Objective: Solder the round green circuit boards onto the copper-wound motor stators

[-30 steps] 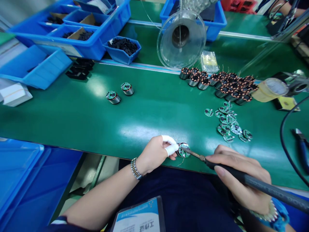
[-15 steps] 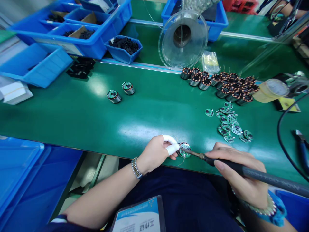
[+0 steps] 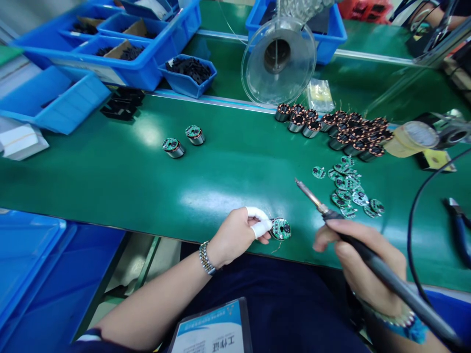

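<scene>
My left hand (image 3: pixel 241 226), with white covers on thumb and forefinger, pinches a motor stator topped by a round green circuit board (image 3: pixel 281 229) near the table's front edge. A thin wire hangs from it. My right hand (image 3: pixel 368 262) is wrapped round the black handle of a soldering iron (image 3: pixel 311 194), whose tip points up and left, apart from the board. Two stators with boards fitted, one (image 3: pixel 172 147) and another (image 3: pixel 195 135), stand farther back on the left. Loose round circuit boards (image 3: pixel 346 184) lie in a pile beyond the iron.
Several copper-wound stators (image 3: pixel 355 130) stand at the back right, near a clear fume funnel (image 3: pixel 278 61). Pliers (image 3: pixel 458 230) lie at the right edge, beside the iron's cable (image 3: pixel 412 235). Blue bins of black parts (image 3: pixel 189 73) occupy the back left.
My right hand has lifted the soldering iron off the board, its tip swinging up and away towards the back. My left hand still holds the stator in nearly the same place.
</scene>
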The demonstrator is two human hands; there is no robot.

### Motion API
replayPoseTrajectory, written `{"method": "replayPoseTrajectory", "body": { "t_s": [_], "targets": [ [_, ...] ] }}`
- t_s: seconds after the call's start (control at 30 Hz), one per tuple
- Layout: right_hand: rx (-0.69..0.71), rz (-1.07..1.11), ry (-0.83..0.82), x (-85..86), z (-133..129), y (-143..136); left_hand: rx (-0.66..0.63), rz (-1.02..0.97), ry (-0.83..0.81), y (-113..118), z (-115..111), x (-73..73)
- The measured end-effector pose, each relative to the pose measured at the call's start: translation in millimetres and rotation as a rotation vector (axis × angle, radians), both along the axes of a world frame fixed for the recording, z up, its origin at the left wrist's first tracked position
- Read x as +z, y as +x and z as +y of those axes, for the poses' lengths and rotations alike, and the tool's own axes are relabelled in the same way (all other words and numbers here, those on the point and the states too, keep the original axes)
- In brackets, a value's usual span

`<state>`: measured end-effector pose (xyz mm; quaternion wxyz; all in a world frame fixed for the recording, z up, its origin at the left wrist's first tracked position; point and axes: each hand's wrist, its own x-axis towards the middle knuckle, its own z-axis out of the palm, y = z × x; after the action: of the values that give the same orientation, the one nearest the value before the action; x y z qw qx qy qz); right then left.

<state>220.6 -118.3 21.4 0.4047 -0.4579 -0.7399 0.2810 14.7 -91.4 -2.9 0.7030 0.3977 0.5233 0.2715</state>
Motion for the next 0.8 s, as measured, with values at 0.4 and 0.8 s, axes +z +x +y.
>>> {"method": "replayPoseTrajectory", "body": {
  "t_s": [0.4, 0.8],
  "targets": [
    [0.111, -0.208, 0.085, -26.9, 3.4, -30.1, -0.065, -0.016, -0.011, -8.2, -1.2, 0.2],
    [0.146, -0.148, 0.060, -32.7, 8.7, -26.4, -0.123, -0.093, 0.084, -8.9, 16.3, 2.3]
  ]
}}
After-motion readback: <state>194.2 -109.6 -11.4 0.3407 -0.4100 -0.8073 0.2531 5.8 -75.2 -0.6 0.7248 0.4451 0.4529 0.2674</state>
